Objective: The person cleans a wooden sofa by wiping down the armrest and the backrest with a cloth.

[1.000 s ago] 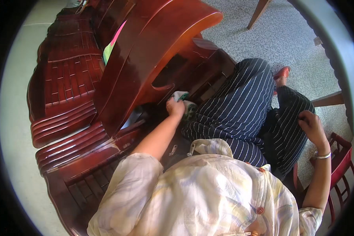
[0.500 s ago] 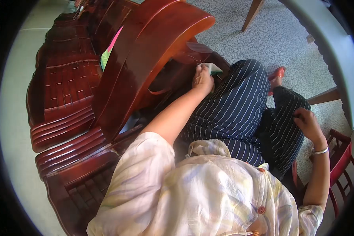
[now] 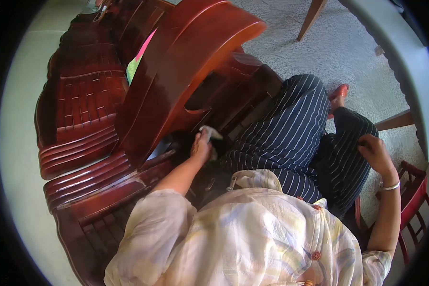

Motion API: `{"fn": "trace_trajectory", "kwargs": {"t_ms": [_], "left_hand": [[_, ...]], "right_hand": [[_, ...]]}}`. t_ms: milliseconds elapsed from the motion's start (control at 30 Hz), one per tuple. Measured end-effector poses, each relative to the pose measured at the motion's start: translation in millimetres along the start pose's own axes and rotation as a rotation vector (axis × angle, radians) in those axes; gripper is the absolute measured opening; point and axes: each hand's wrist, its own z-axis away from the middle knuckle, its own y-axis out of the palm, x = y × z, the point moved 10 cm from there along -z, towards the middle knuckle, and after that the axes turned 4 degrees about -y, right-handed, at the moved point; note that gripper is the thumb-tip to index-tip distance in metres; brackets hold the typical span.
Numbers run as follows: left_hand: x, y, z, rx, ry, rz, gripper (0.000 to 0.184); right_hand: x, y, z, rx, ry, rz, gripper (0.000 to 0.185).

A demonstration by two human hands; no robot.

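Note:
My left hand (image 3: 202, 148) is closed around a pale cloth (image 3: 212, 133) with a dark green edge. It is beside the lower part of a polished red-brown wooden table (image 3: 176, 57), below the level of its curved top. Part of the cloth hangs under my fingers, and I cannot make out whether it touches the wood. My right hand (image 3: 375, 153) rests on my right leg, on the striped trousers (image 3: 343, 157), its fingers loosely bent and slightly apart. Nothing shows in it.
A dark red wooden bench (image 3: 88, 100) with a slatted seat runs along the left. Something pink and green (image 3: 136, 64) shows behind the tabletop. To the right are a small red wooden stool (image 3: 413, 190) and a pale scalloped cover (image 3: 405, 62). Speckled floor (image 3: 291, 57) lies beyond.
My left hand, with the cloth, has moved back toward my body and to the left along the table's lower part. My right hand has stayed on my leg.

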Motion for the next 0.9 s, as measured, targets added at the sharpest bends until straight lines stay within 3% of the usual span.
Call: {"fn": "trace_trajectory", "kwargs": {"t_ms": [100,167,200,267,300,367,400,500,600,700,767,833,900], "left_hand": [[91,28,17,0.065,-0.199,-0.071,0.056],[138,36,31,0.218,-0.441,-0.108,0.048],[145,37,36,0.223,-0.445,-0.102,0.048],[171,25,50,0.069,-0.645,0.016,0.037],[171,29,51,0.073,-0.651,0.016,0.037],[179,32,54,-0.083,-0.833,0.345,0.030],[169,31,49,-0.084,-0.837,0.346,0.030],[139,25,23,-0.163,-0.794,0.222,0.033],[110,44,-13,-0.166,-0.595,0.225,0.039],[27,36,-39,-0.065,-0.402,0.353,0.047],[-39,12,-47,-0.086,-0.290,0.208,0.046],[-96,0,-59,-0.158,-0.026,0.163,0.044],[-135,-9,-70,-0.154,0.063,0.230,0.045]], "right_hand": [[5,-1,0,-0.010,0.003,0.017,0.016],[3,1,-1,-0.030,-0.037,0.027,0.016],[5,-1,-1,-0.056,-0.076,0.035,0.016],[3,0,-2,-0.044,-0.048,0.039,0.015],[0,2,-2,-0.038,-0.020,0.037,0.015],[-5,4,-2,-0.050,-0.026,0.024,0.015],[-6,3,-2,-0.069,-0.030,0.011,0.014],[-6,2,-2,-0.048,0.003,0.034,0.015],[-7,3,-2,-0.068,-0.061,0.034,0.016],[-6,3,-3,-0.021,-0.041,0.064,0.017],[-2,2,-2,-0.034,-0.047,0.048,0.018],[-1,-1,0,-0.048,-0.048,0.033,0.018],[0,1,-1,-0.015,-0.065,0.038,0.018]]}}
